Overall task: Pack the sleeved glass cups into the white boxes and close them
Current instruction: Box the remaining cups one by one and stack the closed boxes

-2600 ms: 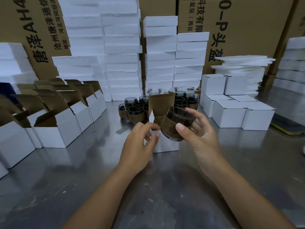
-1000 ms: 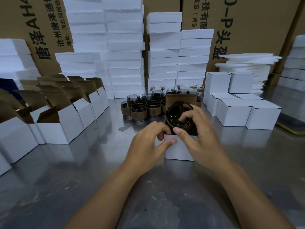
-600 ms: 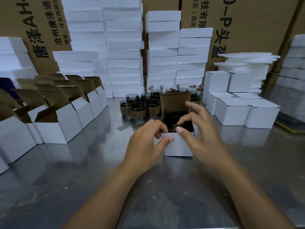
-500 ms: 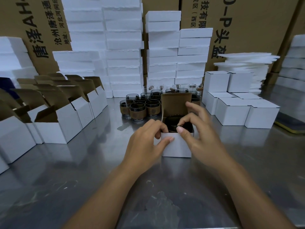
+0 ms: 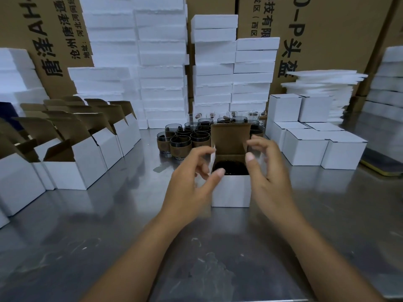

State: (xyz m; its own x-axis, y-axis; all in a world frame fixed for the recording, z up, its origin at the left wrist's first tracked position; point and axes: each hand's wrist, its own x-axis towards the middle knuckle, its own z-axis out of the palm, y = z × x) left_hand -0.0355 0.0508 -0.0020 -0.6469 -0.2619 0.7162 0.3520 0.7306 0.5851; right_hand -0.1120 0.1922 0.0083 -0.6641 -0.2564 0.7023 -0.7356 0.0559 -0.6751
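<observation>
A small white box (image 5: 231, 191) stands open on the steel table, its brown-lined lid flap (image 5: 230, 138) upright at the back. A dark sleeved glass cup (image 5: 231, 167) sits down inside it, only its rim showing. My left hand (image 5: 192, 184) hovers at the box's left side with fingers loosely spread beside the small left side flap. My right hand (image 5: 268, 171) hovers at the right side, fingers relaxed, holding nothing. Behind the box stands a cluster of several more sleeved cups (image 5: 185, 140).
Several open white boxes (image 5: 74, 158) with raised flaps line the left. Closed white boxes (image 5: 305, 147) sit stacked at the right. White foam stacks (image 5: 161, 62) and brown cartons (image 5: 327, 29) wall off the back. A yellow-edged pad (image 5: 381, 164) lies far right.
The cup went from my right hand down into the box. My right hand let go of it, and both hands have lifted and spread beside the box's opening.
</observation>
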